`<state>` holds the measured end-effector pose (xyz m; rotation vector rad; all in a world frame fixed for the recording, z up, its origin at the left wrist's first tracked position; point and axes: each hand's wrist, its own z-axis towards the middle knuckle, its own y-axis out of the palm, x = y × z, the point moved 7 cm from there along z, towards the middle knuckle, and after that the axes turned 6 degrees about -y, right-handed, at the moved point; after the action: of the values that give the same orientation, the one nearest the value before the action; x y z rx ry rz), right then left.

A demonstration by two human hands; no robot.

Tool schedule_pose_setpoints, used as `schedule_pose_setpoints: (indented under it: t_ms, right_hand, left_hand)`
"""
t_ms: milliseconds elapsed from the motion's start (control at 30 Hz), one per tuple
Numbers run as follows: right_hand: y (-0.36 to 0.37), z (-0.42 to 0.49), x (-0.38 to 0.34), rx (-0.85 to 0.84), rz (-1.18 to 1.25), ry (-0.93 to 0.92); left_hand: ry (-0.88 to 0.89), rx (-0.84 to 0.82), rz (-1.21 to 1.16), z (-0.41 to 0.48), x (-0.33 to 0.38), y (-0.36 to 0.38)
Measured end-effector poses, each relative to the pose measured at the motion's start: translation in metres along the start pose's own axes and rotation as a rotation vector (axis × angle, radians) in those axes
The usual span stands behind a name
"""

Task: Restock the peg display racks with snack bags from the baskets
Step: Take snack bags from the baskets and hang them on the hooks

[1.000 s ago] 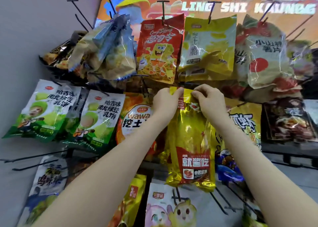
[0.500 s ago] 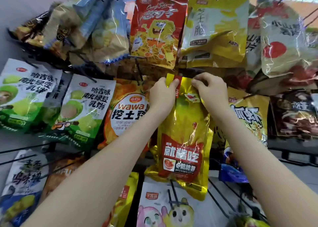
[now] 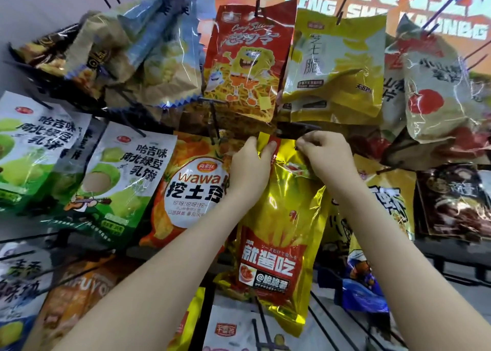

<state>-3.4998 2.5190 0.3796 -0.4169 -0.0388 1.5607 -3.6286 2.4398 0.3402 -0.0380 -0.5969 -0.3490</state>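
Note:
A shiny gold snack bag (image 3: 279, 233) with a red fries label hangs in front of the middle row of the peg rack. My left hand (image 3: 248, 168) pinches its top edge on the left. My right hand (image 3: 328, 158) pinches the top edge on the right, just below a black peg (image 3: 295, 132). Whether the bag's hole is on the peg is hidden by my fingers.
Full pegs surround the bag: an orange wawa bag (image 3: 191, 191) to the left, a red cartoon bag (image 3: 247, 63) and a yellow bag (image 3: 334, 69) above, a yellow bag (image 3: 390, 207) to the right. Bare black pegs (image 3: 326, 313) stick out in the lower row.
My view has tilted back up a little and come closer to the rack. Both hands keep their pinch on the gold bag's top edge, close under the black peg.

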Motion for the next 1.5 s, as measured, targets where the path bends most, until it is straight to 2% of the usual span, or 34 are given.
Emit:
schedule_pose_setpoints:
  t_ms: [133, 300, 333, 433, 500, 533, 633, 833, 967, 1167, 1367, 1500]
  right_hand:
    - [0.003, 0.007, 0.007, -0.014, -0.017, 0.044]
    - [0.022, 0.004, 0.022, -0.013, -0.251, 0.056]
    - [0.025, 0.002, 0.024, 0.027, -0.284, 0.04]
    - [0.03, -0.012, 0.029, 0.205, -0.493, -0.06]
    - [0.037, -0.028, 0.023, 0.28, -0.612, -0.221]
    - [0.043, -0.035, 0.022, 0.242, -0.631, -0.257]
    - [0.069, -0.044, 0.042, -0.046, -0.561, -0.17]
    - [0.081, -0.054, 0.06, -0.27, -0.465, -0.092]
    - [0.076, -0.075, 0.051, -0.218, -0.455, -0.101]
    - [0.06, -0.129, 0.039, -0.199, -0.284, -0.136]
    - [0.008, -0.231, 0.022, -0.161, 0.104, -0.272]
    - [-0.013, -0.35, 0.031, -0.368, 0.348, -0.271]
  left_hand:
    - [0.015, 0.004, 0.015, 0.0, 0.0, 0.0]
    - [-0.021, 0.019, 0.227, -0.003, -0.013, 0.003]
    - [0.049, 0.049, 0.326, -0.006, -0.012, 0.002]
    - [0.412, 0.077, 0.555, -0.024, -0.004, 0.01]
    - [0.496, -0.031, 0.643, -0.028, -0.015, 0.019]
    - [0.51, -0.092, 0.704, -0.028, -0.023, 0.025]
    - [0.509, -0.192, 0.863, -0.026, -0.04, 0.035]
    - [0.493, -0.183, 0.996, -0.026, -0.045, 0.04]
    - [0.504, -0.112, 0.967, -0.044, -0.037, 0.035]
    - [0.388, -0.176, 0.866, -0.109, -0.034, 0.014]
    - [0.237, 0.03, 0.738, -0.25, -0.014, -0.02]
    - [0.001, -0.065, 0.72, -0.38, -0.027, -0.026]
